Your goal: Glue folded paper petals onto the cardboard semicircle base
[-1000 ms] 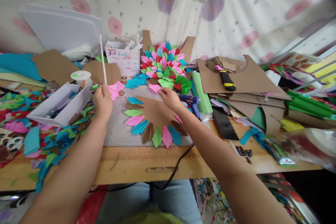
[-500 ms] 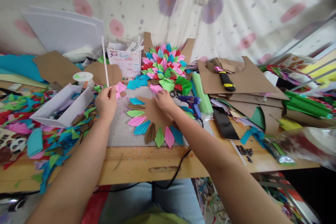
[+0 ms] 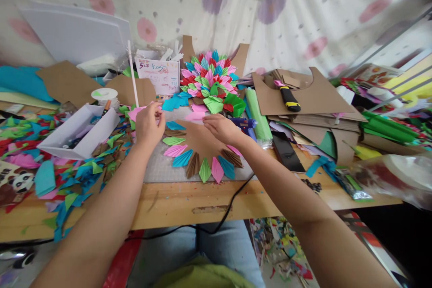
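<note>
My left hand [image 3: 150, 123] is above the left side of the grey cutting mat [image 3: 155, 171], its fingers curved and parted, with nothing visible in them. Beside it lies pink paper [image 3: 134, 113]. My right hand [image 3: 221, 127] is over the far part of a brown cardboard disc [image 3: 199, 141], fingertips closed at the end of a pink paper leaf [image 3: 194, 116]. Pleated paper leaves, such as a blue one [image 3: 182, 159] and a green one [image 3: 204, 171], ring the disc's near and left edges. Behind my right hand, a blue glue gun [image 3: 245, 123] is partly hidden.
A finished-looking paper peacock [image 3: 211, 78] stands at the back. To the left are a white tray [image 3: 50, 145], a white stick [image 3: 132, 74] and paper scraps [image 3: 91, 175]. A phone [image 3: 286, 152], green paper roll [image 3: 257, 117] and cardboard stack [image 3: 313, 119] with a utility knife [image 3: 290, 99] occupy the right.
My left hand has moved right, away from the white stick, and its fingers have loosened. My right hand has drawn slightly right, and a second pink leaf now shows at its fingertips.
</note>
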### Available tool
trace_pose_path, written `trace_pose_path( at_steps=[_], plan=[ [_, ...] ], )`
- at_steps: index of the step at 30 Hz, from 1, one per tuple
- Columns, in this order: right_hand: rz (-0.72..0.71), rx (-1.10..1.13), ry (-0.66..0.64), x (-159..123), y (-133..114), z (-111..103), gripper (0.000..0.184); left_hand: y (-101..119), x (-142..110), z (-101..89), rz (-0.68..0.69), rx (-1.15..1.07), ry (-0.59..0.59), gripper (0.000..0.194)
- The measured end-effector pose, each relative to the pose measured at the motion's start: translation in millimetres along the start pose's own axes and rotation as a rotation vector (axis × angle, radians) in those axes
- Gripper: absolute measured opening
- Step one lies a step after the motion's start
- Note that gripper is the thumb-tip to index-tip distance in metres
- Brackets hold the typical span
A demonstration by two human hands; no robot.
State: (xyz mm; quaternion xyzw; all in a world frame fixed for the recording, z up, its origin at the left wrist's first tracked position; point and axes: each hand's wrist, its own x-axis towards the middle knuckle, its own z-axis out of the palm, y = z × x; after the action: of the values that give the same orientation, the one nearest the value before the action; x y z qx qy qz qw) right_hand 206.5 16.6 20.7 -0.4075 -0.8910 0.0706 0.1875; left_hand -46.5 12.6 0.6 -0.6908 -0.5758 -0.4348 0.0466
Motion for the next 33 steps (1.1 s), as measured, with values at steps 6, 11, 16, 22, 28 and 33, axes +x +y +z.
trace_pose_path(
  at_steps=[6,11,16,22,28,33],
  plan=[
    [-0.093,0.173,-0.171,-36.3,2.2,-6.3,0.021,42.8,-4.4,-3.8,0.182,0.013,-0.207,0.027],
    [0.16,0.237,0.012,-36.2,1.4,-11.5,0.016,70.3,-10.9,-2.4,0.341,0.005,-0.48,0.027],
    [0.295,0.279,0.066,-29.1,2.5,7.1,0.018,75.1,-20.4,13.0,0.359,-0.012,-0.588,0.024],
    [0.212,0.098,-0.004,-25.9,5.9,19.5,0.011,76.0,-23.1,28.4,0.329,0.024,-0.644,0.021],
    [0.08,0.012,-0.07,-27.2,6.6,16.9,0.009,75.4,-22.1,30.7,0.35,0.049,-0.665,0.015],
    [0.078,0.006,-0.096,-28.3,4.8,13.4,0.012,75.1,-23.3,35.9,0.27,0.092,-0.624,0.012]
  ],
)
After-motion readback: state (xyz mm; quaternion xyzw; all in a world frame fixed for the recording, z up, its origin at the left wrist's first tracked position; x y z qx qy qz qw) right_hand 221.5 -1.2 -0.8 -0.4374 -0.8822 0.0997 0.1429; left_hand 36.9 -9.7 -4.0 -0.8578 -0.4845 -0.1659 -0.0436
